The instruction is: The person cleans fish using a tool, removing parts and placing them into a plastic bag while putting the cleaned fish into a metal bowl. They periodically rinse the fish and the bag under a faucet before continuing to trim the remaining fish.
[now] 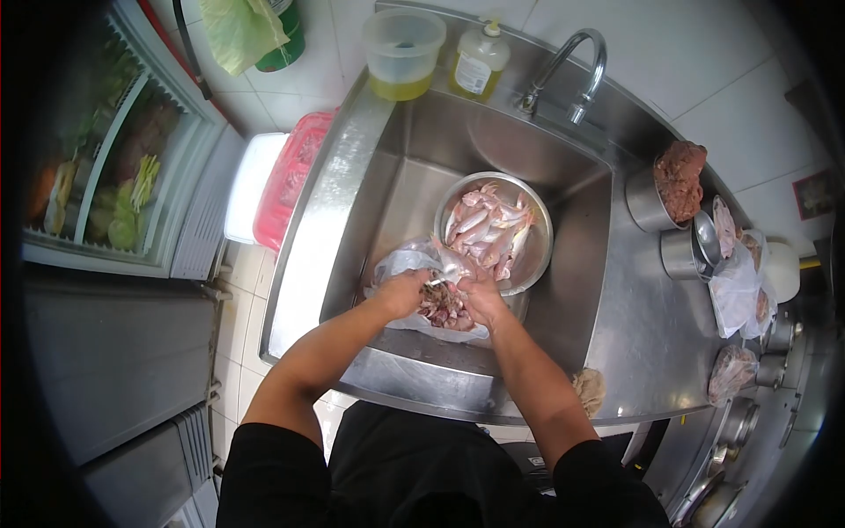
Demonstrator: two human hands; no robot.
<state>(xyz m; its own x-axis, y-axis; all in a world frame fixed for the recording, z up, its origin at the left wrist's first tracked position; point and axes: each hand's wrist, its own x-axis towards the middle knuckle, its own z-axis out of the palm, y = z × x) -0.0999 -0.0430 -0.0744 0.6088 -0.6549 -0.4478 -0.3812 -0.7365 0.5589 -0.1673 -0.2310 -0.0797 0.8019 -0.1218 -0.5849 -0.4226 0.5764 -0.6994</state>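
Observation:
My right hand (481,297) is closed around a pale pink fish (452,263) above the sink (396,194). Beside it, my left hand (404,294) is closed near the fish's side; a small light-coloured thing shows at its fingertips, too small to name. Beneath both hands lies a white plastic bag (407,260), opened out and holding dark reddish fish scraps (443,310). Just beyond stands a round metal bowl (547,251), in which several pink fish (487,224) are heaped.
A tap (591,75) arches over the sink's back rim, near a soap bottle (480,63) and a plastic tub (405,53) of yellow liquid. On the right counter stand metal pots (647,202) and bagged food (739,282). A brown cloth (589,392) lies by the front edge.

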